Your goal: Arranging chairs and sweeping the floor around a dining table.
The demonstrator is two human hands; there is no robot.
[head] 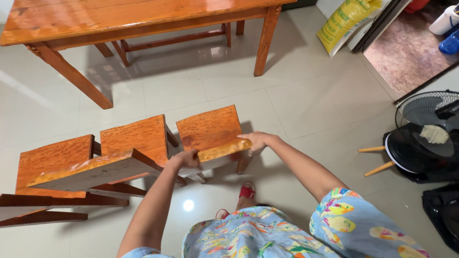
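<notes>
Three orange wooden chairs stand in a row on the pale tiled floor. My left hand [184, 159] grips the left end of the top rail of the rightmost chair [210, 129]. My right hand [256, 141] holds the right end of the same rail. The middle chair [136, 136] and the left chair [52, 160] stand close beside it, their backs towards me. My feet in red sandals [246, 191] show below the chair.
A long orange wooden table [119, 19] stands at the top. A yellow sack [346, 21] leans by a doorway at the top right. A black floor fan [425, 136] stands at the right, with a dark object [442, 212] below it.
</notes>
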